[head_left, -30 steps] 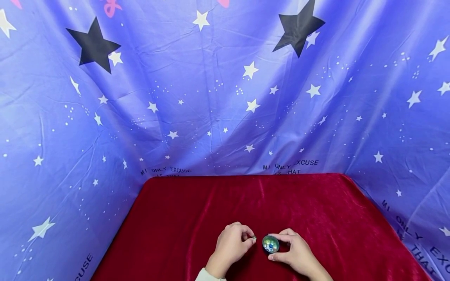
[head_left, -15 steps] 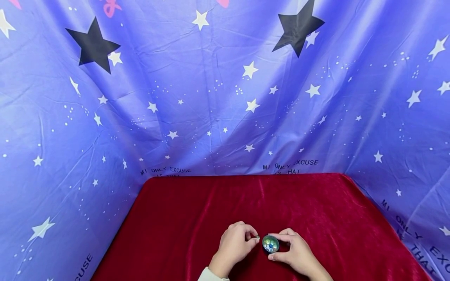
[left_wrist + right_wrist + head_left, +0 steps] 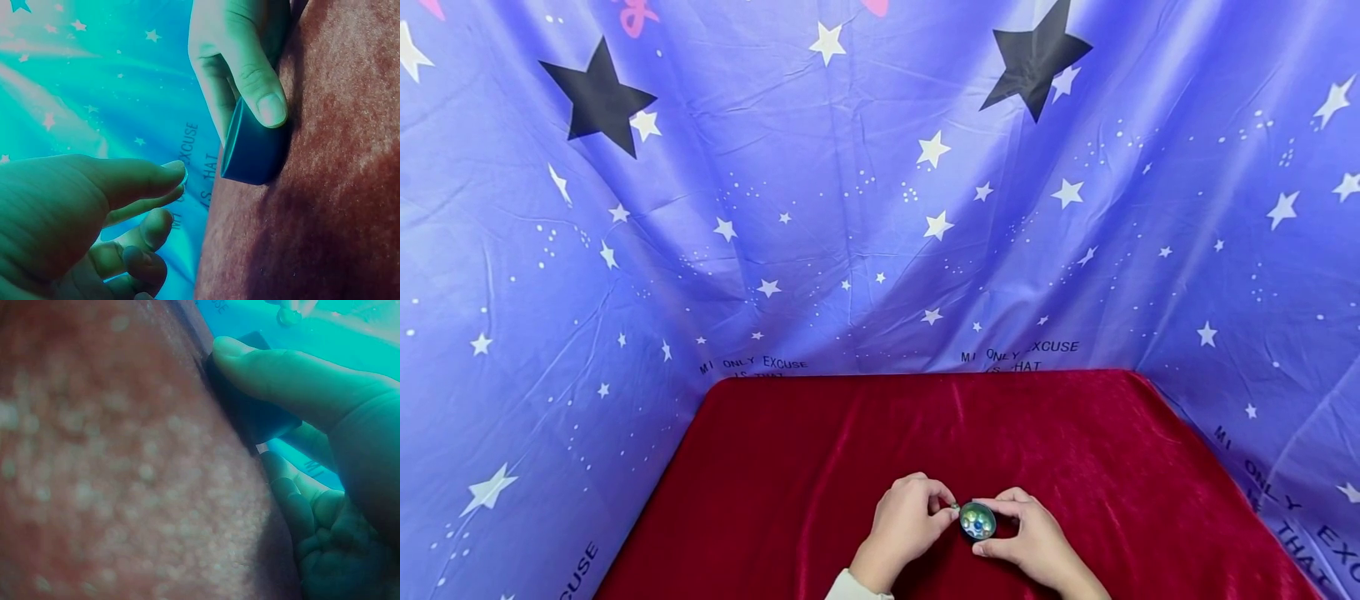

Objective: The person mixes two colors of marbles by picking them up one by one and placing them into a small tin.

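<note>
Thumb and fingertips of my left hand (image 3: pixel 904 518) pinch a small greenish ball (image 3: pixel 289 316), like a marble or bead, right at the left rim of a small dark cup (image 3: pixel 250 153). Several shiny round balls (image 3: pixel 977 526) in green, pale and blue tones show inside the cup. My right hand (image 3: pixel 1036 533) grips this cup from the right, thumb on the near side and fingers on the far side. The cup stands on the red cloth with its mouth facing up. In the left wrist view the pinched ball is mostly hidden behind the thumb.
A red velvet cloth (image 3: pixel 820 450) covers the table up to its back edge. Blue fabric (image 3: pixel 850 208) printed with stars and lettering hangs behind the table and along both sides.
My left hand has moved a little to the right, bringing the pinched ball from a gap away to the cup's rim. The right hand and the cup have stayed put.
</note>
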Demonstrator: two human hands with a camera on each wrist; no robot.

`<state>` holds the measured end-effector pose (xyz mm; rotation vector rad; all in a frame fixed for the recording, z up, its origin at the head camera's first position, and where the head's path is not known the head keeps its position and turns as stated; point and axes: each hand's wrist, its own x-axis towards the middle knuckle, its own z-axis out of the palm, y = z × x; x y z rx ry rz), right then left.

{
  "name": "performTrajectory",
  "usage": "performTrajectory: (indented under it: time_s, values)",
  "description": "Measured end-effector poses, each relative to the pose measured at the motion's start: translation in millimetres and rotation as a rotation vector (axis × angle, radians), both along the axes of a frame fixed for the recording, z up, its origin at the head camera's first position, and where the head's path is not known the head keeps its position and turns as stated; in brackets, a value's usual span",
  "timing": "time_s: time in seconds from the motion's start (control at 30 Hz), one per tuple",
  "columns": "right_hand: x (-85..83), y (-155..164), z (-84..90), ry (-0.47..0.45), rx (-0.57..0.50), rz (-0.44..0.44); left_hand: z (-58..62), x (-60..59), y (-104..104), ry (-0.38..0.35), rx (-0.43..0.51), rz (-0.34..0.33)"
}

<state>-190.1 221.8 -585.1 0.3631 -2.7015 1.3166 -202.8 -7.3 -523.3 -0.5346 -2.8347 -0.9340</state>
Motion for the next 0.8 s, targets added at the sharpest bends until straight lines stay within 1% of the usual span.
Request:
performTrajectory:
  time_s: [0.2,0.3,0.43,0.53,0.8]
  values:
    - [0.6,-0.1,-1.6,0.020,0.010,-0.004,-0.4,-0.5,2.7,0.002,0.000,-0.002]
    - [0.1,-0.1,-0.8,0.009,0.009,-0.008,-0.9,-1.1,3.6,0.005,0.000,-0.001]
    - [-0.4,0.2,0.0,0.006,0.013,-0.001,-1.0,-1.7,4.8,0.008,0.000,-0.004]
    - [-0.2,0.6,0.0,0.024,0.023,0.009,-1.2,-1.8,5.7,0.010,-0.003,-0.010]
    - [-0.6,1.0,-1.7,-0.005,0.025,-0.001,-1.8,-1.6,7.2,0.010,-0.013,-0.024]
